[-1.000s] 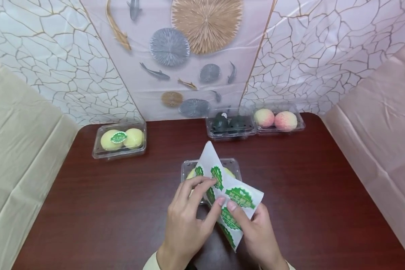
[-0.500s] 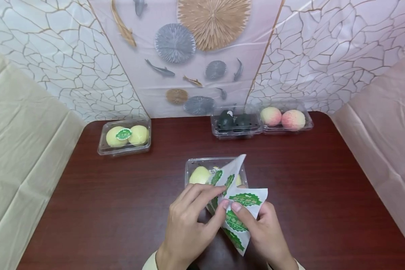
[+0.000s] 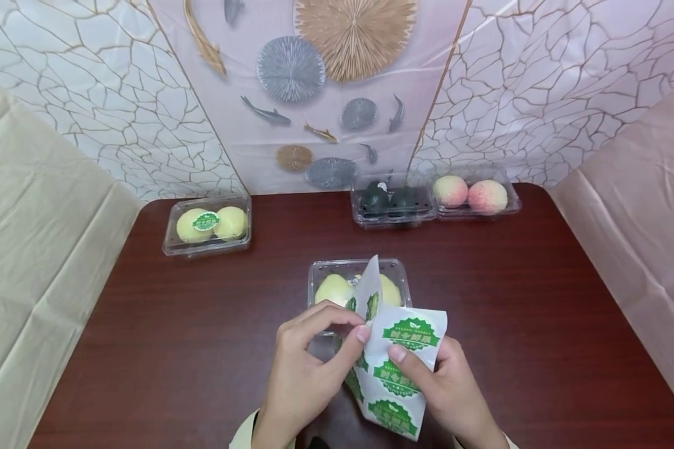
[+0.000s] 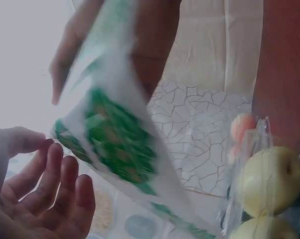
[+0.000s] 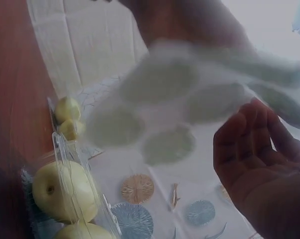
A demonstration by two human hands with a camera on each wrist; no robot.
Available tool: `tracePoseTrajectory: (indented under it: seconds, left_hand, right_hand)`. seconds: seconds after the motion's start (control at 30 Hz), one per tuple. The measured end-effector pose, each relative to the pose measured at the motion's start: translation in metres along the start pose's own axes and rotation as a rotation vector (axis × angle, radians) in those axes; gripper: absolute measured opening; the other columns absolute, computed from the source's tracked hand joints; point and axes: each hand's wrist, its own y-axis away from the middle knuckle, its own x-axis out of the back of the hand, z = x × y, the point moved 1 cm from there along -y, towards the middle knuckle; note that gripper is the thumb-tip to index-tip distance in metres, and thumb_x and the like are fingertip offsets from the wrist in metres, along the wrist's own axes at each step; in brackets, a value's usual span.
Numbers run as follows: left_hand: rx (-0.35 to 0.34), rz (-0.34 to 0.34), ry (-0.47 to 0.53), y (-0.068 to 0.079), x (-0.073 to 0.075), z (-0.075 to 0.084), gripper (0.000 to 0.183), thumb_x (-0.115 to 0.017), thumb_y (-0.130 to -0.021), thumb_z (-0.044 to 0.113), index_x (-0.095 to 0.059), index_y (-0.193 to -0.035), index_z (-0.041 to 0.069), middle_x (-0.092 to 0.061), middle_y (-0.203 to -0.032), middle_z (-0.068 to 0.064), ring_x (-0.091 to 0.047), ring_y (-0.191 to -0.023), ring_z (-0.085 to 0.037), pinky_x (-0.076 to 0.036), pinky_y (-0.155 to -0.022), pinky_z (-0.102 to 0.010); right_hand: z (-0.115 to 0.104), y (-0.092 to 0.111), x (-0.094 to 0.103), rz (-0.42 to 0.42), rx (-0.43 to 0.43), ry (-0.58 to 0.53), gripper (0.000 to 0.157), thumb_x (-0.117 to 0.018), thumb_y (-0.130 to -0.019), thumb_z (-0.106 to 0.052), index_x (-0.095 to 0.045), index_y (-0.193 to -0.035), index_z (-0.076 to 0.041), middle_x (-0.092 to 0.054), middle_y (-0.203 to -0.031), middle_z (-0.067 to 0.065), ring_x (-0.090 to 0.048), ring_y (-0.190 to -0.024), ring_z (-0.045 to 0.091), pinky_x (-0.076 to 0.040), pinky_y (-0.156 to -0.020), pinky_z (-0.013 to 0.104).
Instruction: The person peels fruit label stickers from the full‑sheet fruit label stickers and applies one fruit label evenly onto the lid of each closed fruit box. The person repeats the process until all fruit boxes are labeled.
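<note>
A white sheet of green-and-white labels (image 3: 394,378) is bent along a crease, with one flap standing up on its left. My left hand (image 3: 309,368) pinches the sheet near the crease between thumb and fingertips. On the right side, my right hand (image 3: 457,393) holds it, thumb on the front and fingers behind. Whether a label has lifted off is too small to tell. Behind the sheet stands a clear plastic box (image 3: 317,268) with two pale yellow-green fruits (image 3: 334,290), partly covered by the sheet and left hand. In the left wrist view the sheet is blurred.
At the back left, a clear box (image 3: 171,249) holds two yellow-green fruits and bears a green label (image 3: 206,221). Back right are a box of dark green fruits (image 3: 376,197) and a box of pinkish peaches (image 3: 487,197). A patterned cloth (image 3: 337,81) hangs behind the brown table (image 3: 146,349).
The label sheet has turned and opened out, showing more of its right face. Its upright flap swung right, then back left. My left fingers keep their pinch, slightly further left.
</note>
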Motion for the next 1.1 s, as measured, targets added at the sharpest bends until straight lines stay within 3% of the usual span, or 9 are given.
tracePoseTrajectory:
  seconds: [0.13, 0.27, 0.47, 0.53, 0.67, 0.8, 0.9, 1.03, 1.1]
  left_hand:
    - [0.074, 0.030, 0.058, -0.001, -0.001, -0.009, 0.007, -0.075, -0.097, 0.006, -0.077, -0.095, 0.012, -0.073, -0.087, -0.001, -0.069, -0.080, -0.013, -0.060, -0.075, -0.030]
    - [0.232, 0.063, 0.143, -0.001, 0.000, -0.022, 0.004, -0.074, -0.097, 0.004, -0.077, -0.095, 0.006, -0.074, -0.089, -0.006, -0.070, -0.078, -0.014, -0.060, -0.071, -0.028]
    - [0.386, 0.181, 0.205, -0.004, 0.010, -0.040, 0.004, -0.074, -0.096, 0.001, -0.075, -0.094, -0.002, -0.070, -0.082, -0.006, -0.067, -0.070, -0.014, -0.057, -0.065, -0.024]
    - [0.407, 0.227, 0.199, -0.005, 0.014, -0.045, 0.005, -0.073, -0.096, 0.000, -0.074, -0.092, -0.003, -0.068, -0.078, -0.008, -0.066, -0.066, -0.015, -0.056, -0.063, -0.025]
    - [0.401, 0.289, 0.143, -0.004, 0.022, -0.053, 0.007, -0.073, -0.095, -0.002, -0.074, -0.088, -0.001, -0.068, -0.075, -0.008, -0.063, -0.062, -0.016, -0.053, -0.058, -0.024]
    - [0.366, 0.307, 0.074, 0.000, 0.023, -0.058, 0.008, -0.074, -0.095, -0.001, -0.076, -0.087, 0.002, -0.067, -0.073, -0.003, -0.056, -0.058, -0.011, -0.044, -0.053, -0.018]
    - [0.356, 0.309, 0.028, 0.003, 0.022, -0.062, 0.009, -0.075, -0.094, 0.001, -0.076, -0.087, 0.005, -0.065, -0.072, -0.002, -0.051, -0.055, -0.007, -0.039, -0.051, -0.017]
    - [0.357, 0.319, -0.028, 0.006, 0.021, -0.064, 0.008, -0.077, -0.094, 0.004, -0.077, -0.087, 0.008, -0.066, -0.072, -0.002, -0.054, -0.055, -0.009, -0.043, -0.052, -0.019]
    - [0.335, 0.323, -0.064, 0.007, 0.020, -0.065, 0.009, -0.078, -0.094, 0.005, -0.077, -0.087, 0.011, -0.068, -0.073, -0.001, -0.057, -0.057, -0.011, -0.048, -0.054, -0.020]
  right_hand:
    - [0.003, 0.003, 0.010, -0.006, -0.099, -0.038, 0.029, -0.053, -0.103, 0.009, -0.073, -0.119, -0.005, -0.080, -0.101, 0.005, -0.078, -0.082, 0.020, -0.064, -0.067, 0.038]
    - [0.011, 0.005, 0.026, 0.029, -0.206, -0.125, 0.037, -0.052, -0.105, 0.007, -0.075, -0.119, -0.019, -0.080, -0.102, 0.007, -0.079, -0.084, 0.022, -0.065, -0.069, 0.039]
    - [0.021, 0.004, 0.065, 0.118, -0.394, -0.185, 0.027, -0.056, -0.108, -0.003, -0.066, -0.129, -0.016, -0.080, -0.107, 0.010, -0.079, -0.090, 0.027, -0.065, -0.073, 0.045]
    - [0.023, 0.001, 0.083, 0.124, -0.478, -0.137, 0.030, -0.058, -0.109, -0.011, -0.057, -0.139, -0.013, -0.080, -0.108, 0.011, -0.079, -0.090, 0.030, -0.064, -0.073, 0.048]
    - [0.038, -0.007, 0.126, 0.097, -0.601, 0.034, 0.050, -0.063, -0.108, -0.023, -0.040, -0.150, -0.008, -0.080, -0.104, 0.009, -0.079, -0.084, 0.028, -0.064, -0.070, 0.046]
    - [0.056, -0.008, 0.172, 0.094, -0.615, 0.089, 0.042, -0.062, -0.109, -0.022, -0.041, -0.144, -0.014, -0.080, -0.100, 0.004, -0.079, -0.081, 0.024, -0.064, -0.067, 0.043]
    - [0.065, -0.007, 0.198, 0.153, -0.647, 0.146, 0.038, -0.062, -0.109, -0.024, -0.041, -0.141, -0.016, -0.079, -0.095, -0.002, -0.078, -0.078, 0.020, -0.064, -0.065, 0.041]
    - [0.077, -0.013, 0.207, 0.178, -0.697, 0.412, 0.065, -0.060, -0.109, -0.034, -0.029, -0.154, 0.002, -0.073, -0.105, 0.008, -0.076, -0.076, 0.020, -0.063, -0.064, 0.038]
    - [0.079, -0.020, 0.201, 0.182, -0.640, 0.582, 0.075, -0.060, -0.109, -0.033, -0.022, -0.156, 0.010, -0.064, -0.118, 0.022, -0.072, -0.091, 0.028, -0.061, -0.070, 0.036]
